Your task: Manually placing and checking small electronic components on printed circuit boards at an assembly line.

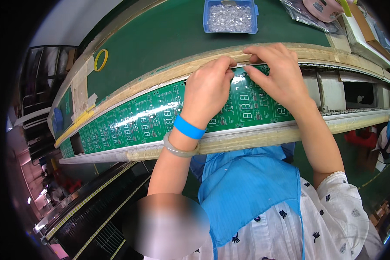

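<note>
A long green circuit board panel (156,115), printed with rows of white digit outlines, lies between the two rails of a wooden-edged track. Over its middle, my left hand (207,90) is closed, thumb and fingertips drawn together at the board's far edge. Whatever those fingertips hold, if anything, is too small to make out. My right hand (279,73) hovers at the same far edge, thumb and forefinger apart with nothing visible between them. Beyond both hands, a blue tray (206,27) holds many small clear parts (229,18).
A yellow ring (101,60), like a tape roll, lies on the green bench top (160,41) at the left. A pink container (323,9) sits at the far right. Along the near side runs a taped rail (247,135); a chain (355,110) shows at right.
</note>
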Tool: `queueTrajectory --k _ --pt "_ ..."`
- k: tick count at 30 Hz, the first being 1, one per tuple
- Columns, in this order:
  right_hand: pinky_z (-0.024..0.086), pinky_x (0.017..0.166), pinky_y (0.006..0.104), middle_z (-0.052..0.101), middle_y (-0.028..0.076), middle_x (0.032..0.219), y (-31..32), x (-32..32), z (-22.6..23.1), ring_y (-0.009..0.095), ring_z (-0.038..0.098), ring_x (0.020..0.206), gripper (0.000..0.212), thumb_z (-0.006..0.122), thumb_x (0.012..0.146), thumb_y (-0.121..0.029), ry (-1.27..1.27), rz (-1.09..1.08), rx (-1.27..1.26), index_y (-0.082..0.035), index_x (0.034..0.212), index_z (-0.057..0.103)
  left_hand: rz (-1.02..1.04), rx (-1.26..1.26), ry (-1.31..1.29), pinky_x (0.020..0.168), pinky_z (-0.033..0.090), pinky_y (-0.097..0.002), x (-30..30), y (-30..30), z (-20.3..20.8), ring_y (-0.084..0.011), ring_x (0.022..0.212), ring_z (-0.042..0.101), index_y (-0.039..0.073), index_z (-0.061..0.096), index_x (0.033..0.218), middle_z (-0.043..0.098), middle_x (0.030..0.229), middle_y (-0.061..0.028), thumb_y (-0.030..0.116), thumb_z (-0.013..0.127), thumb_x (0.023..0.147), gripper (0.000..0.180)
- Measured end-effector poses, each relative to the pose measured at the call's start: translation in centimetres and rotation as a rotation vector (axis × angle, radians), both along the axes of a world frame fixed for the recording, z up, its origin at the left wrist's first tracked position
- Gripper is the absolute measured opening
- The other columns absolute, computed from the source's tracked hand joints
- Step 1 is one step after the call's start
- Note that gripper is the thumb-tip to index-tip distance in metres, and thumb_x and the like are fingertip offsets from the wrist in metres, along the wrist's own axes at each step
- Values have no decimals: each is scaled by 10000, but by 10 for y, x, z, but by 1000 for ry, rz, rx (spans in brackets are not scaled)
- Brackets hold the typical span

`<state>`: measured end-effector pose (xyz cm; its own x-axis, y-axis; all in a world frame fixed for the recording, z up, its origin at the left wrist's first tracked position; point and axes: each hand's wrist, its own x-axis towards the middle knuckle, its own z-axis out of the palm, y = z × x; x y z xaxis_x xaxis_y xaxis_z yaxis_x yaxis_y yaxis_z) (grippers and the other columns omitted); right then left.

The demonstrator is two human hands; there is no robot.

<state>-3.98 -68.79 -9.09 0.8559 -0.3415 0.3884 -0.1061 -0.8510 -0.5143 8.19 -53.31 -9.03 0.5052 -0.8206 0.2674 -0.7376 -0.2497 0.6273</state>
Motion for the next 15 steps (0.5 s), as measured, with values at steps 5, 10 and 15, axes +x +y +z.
queueTrajectory --k 5,10,15 --pt "380 876 428 718 27 941 0 -1 0 253 594 1011 334 697 843 -246 18 -11 21 -116 1151 686 -24 72 -85 705 553 -410 -1 -2 5 -352 836 689 51 651 1032 708 932 -155 58 669 873 161" --pt "378 875 433 716 23 940 -1 -1 2 250 595 1019 334 695 845 -251 19 -21 15 -117 1150 684 -71 87 -223 689 546 -442 -1 -4 4 -372 827 673 62 646 998 697 914 -153 68 673 858 142" --pt "393 850 431 713 23 925 -7 3 8 250 604 985 313 695 841 -245 -57 -12 -16 -116 1126 693 -114 95 -222 673 543 -433 0 -5 6 -361 796 671 56 647 995 690 882 -152 72 684 850 151"
